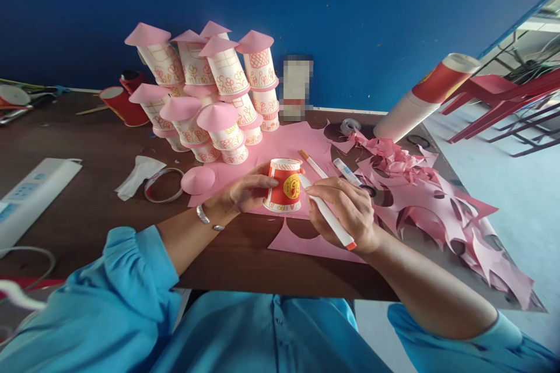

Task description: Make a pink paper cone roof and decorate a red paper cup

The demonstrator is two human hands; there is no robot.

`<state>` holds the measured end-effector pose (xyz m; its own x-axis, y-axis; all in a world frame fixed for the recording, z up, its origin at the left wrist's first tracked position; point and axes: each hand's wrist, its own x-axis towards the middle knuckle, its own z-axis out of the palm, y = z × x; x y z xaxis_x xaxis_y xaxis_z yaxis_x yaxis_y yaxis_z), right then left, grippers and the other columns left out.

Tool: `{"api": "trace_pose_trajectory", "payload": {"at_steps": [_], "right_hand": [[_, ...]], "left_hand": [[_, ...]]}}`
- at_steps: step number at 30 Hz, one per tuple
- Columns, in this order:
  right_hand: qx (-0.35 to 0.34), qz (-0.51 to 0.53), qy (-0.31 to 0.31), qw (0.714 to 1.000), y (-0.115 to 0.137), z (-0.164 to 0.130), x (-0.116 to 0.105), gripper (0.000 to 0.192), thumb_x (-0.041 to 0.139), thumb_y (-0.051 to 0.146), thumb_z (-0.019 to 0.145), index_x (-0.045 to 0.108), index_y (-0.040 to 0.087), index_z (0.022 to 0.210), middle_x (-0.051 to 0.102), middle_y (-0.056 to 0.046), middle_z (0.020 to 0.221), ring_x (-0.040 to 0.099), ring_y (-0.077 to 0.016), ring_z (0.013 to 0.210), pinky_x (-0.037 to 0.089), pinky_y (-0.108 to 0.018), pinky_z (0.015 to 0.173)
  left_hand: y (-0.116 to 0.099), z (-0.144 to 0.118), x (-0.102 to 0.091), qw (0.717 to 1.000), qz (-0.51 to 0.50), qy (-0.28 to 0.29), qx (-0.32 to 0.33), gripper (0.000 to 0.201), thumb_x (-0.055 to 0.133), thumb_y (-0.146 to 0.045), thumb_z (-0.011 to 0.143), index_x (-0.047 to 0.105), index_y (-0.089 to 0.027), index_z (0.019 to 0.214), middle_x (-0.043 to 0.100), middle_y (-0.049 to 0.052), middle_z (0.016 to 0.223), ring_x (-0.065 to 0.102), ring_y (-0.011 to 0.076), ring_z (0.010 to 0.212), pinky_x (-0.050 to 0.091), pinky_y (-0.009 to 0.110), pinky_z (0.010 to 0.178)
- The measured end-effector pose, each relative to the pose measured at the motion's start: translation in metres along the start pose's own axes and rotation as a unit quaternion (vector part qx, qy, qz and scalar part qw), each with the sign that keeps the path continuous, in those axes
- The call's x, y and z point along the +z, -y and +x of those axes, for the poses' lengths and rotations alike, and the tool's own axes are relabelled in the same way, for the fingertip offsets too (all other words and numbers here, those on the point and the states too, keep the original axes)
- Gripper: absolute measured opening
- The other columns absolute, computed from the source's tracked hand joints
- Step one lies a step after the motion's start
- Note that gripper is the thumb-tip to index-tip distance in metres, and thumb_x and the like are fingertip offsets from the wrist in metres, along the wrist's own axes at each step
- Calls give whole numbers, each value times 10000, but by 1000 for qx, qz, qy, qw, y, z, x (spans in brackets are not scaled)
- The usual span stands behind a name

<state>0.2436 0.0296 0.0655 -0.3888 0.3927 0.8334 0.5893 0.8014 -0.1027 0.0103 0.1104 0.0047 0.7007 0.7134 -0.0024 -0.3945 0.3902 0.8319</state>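
Observation:
My left hand (252, 187) is closed round a paper cup (285, 186), red with a yellow emblem and white bands at top and bottom bearing drawn marks. In my right hand (345, 207) is a white marker (330, 221) with an orange-red end, its other end close to the cup's right side; whether it touches I cannot tell. On the pink paper sheet (280, 143) beyond lie another marker (311, 163), with a brown-orange end, and a glue stick (347, 172). Behind my left hand stand several decorated cup towers (230, 73) with pink cone roofs.
A loose pink cone (198, 180), a tape roll (164, 185) and a crumpled tissue (140, 178) lie left. Farther left is a power strip (37, 201). Pink paper scraps (420, 192) cover the right side, before a leaning cup stack (426, 96). A blue wall (350, 23) stands behind.

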Motion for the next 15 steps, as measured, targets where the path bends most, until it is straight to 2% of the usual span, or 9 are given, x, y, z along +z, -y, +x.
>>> {"api": "trace_pose_trajectory", "payload": {"at_steps": [3,5,9,15], "right_hand": [[-4,2,-5,1000,1,-1,1,289,646,100,1001,639,211,1268,831,-78,974,833,-219,841,689,-321,719],[-7,4,-2,1000,2,-2,1,301,657,101,1003,640,202,1286,834,-88,1003,838,-220,865,695,-321,723],[-8,10,0,1000,4,-3,3,292,674,107,1007,650,195,1284,826,-89,1010,831,-207,850,683,-307,687],[-8,19,2,1000,5,-6,6,322,689,77,991,657,168,1299,825,-105,1028,832,-205,916,681,-283,748]], "left_hand": [[-2,2,3,999,-31,25,-18,423,819,-269,819,798,-212,1237,844,99,1222,788,339,1184,631,451,1016],[-5,3,5,999,-36,29,-27,412,823,-286,801,801,-201,1204,841,111,1243,777,362,1222,625,467,1040],[-8,3,7,998,-35,23,-36,524,816,-340,773,777,-176,1269,829,148,1288,756,407,1274,605,523,1087],[-7,-1,9,998,-11,31,-57,625,876,-493,825,745,-208,1366,840,131,1224,803,367,1136,630,453,983]]}}
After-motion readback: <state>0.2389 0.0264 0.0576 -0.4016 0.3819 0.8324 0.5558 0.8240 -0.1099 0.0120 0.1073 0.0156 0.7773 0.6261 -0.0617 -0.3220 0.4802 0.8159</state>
